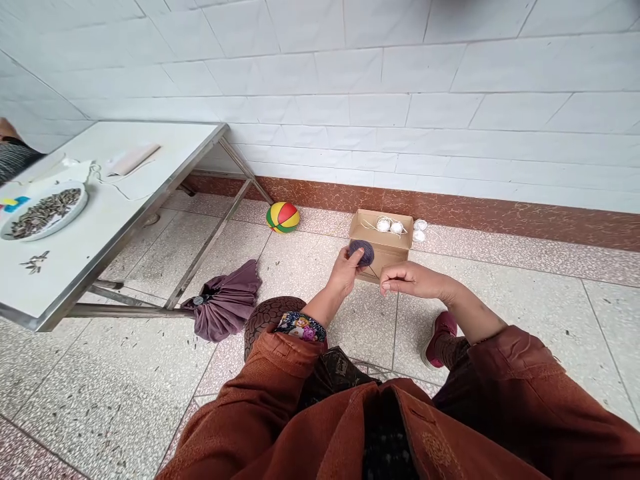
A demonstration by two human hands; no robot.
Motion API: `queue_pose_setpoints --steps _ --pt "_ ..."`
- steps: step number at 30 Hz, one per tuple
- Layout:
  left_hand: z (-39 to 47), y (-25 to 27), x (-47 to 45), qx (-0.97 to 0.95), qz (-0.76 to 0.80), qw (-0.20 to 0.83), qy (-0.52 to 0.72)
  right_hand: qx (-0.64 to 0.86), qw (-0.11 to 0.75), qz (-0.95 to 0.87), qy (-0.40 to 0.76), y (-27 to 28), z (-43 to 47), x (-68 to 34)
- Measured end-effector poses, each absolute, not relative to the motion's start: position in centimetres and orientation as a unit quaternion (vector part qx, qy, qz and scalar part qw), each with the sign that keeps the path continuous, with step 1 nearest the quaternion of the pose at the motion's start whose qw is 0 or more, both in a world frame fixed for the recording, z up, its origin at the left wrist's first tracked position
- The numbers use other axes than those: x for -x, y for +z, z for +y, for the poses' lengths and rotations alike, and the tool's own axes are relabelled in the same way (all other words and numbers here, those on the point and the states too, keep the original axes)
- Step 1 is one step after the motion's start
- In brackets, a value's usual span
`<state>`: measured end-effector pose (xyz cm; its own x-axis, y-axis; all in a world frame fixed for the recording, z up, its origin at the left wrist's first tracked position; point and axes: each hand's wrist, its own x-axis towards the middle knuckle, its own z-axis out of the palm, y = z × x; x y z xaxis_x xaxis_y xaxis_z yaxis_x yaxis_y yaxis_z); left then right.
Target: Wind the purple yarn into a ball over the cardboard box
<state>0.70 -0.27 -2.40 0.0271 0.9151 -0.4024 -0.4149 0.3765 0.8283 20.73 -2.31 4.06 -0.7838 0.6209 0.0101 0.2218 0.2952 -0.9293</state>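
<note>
A dark purple-grey ball of yarn [363, 253] is in my left hand [345, 270], the thumb pressed over its front. From the ball a thin strand of yarn [374, 272] runs across to my right hand [413, 279], whose fingers are closed on it. Below and beyond the hands, an open cardboard box [360, 230] sits on the floor. White balls of yarn [383, 225] with loose ends lie inside it. Two more white balls [419, 230] rest on the floor against the box's right side.
At left stands a white-topped metal-framed table [165, 173] with a plate of seeds [83, 200] on it. A striped ball [283, 218] and a folded purple umbrella [225, 300] are on the floor. A tiled wall [450, 147] runs behind. Part of another person [17, 157] shows at the left edge.
</note>
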Motion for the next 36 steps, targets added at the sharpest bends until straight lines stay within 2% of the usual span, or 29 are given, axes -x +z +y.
queue_pose_setpoints --steps 7,13,18,24,31,36 --pt "-1.7 -2.4 -1.2 -0.434 0.429 0.706 0.361 0.365 0.330 -0.699 0.519 3.4 -0.7 -21.6" --pt "-2.5 -1.7 -1.1 -0.370 0.329 0.807 0.321 0.469 0.429 -0.616 0.465 2.1 0.1 -21.8" --pt "-2.7 -1.1 -1.1 -0.348 0.286 0.824 0.344 0.442 0.449 -0.594 0.501 1.8 -0.1 -21.4" --pt "-2.7 -1.3 -1.3 -0.337 0.306 0.821 0.344 0.419 0.487 -0.559 0.525 1.6 -0.3 -21.6" --pt "-3.2 -0.2 -1.1 -0.351 0.254 0.834 0.341 0.439 0.446 -0.592 0.508 1.3 -0.2 -21.0" --pt "-3.4 0.7 -1.0 -0.315 0.240 0.831 0.390 0.464 0.456 -0.566 0.507 -0.4 -0.2 -20.2"
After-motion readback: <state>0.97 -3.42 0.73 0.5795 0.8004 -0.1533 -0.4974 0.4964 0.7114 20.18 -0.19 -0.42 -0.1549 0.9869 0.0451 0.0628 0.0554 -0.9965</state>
